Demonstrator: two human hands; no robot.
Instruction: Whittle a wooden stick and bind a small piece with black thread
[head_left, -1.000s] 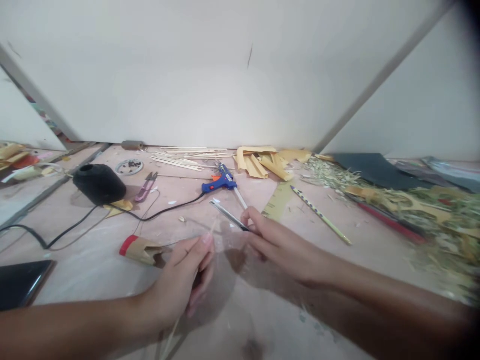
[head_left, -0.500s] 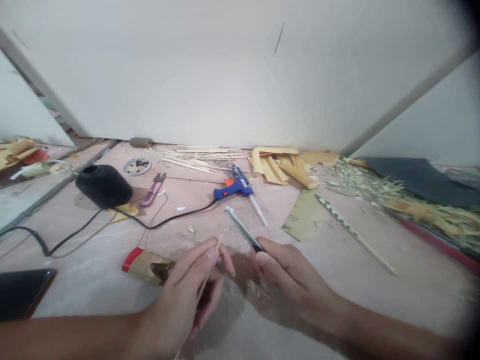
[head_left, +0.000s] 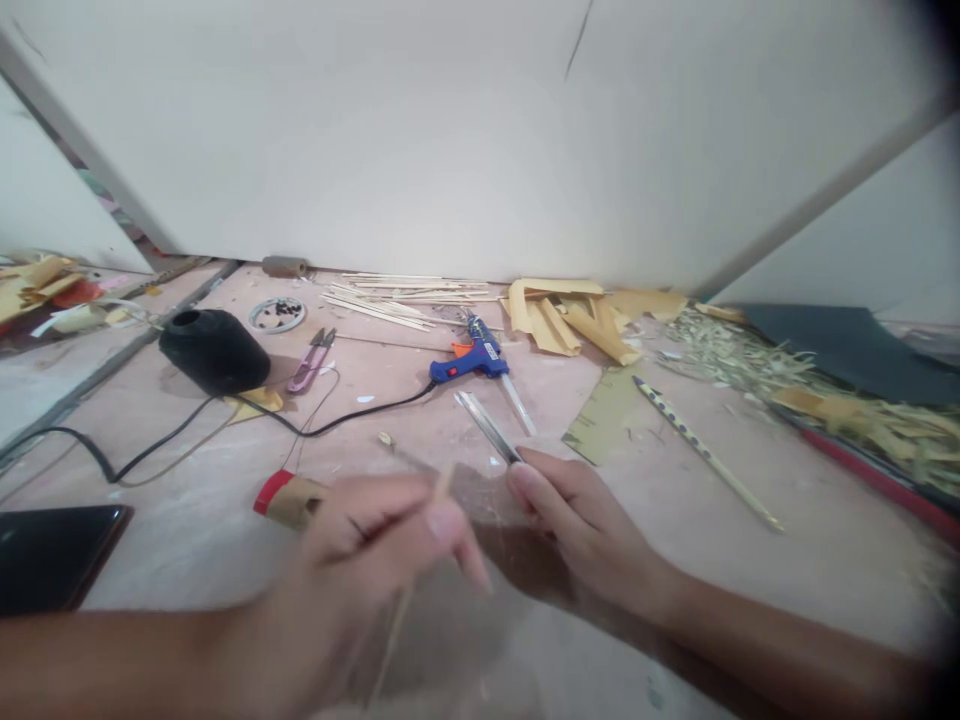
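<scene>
Seemingly at a shaving step, pinching a thin wooden stick (head_left: 445, 482) in the left hand (head_left: 367, 565), just beside a utility knife (head_left: 487, 427) clasped in the right hand (head_left: 585, 510), and probably needing a steady hold and careful cutting angle next.

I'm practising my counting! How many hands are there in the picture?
2. The left hand, a bit blurry, is low in the middle, holding a thin stick. The right hand is across from it, holding a craft knife. No others show.
</scene>
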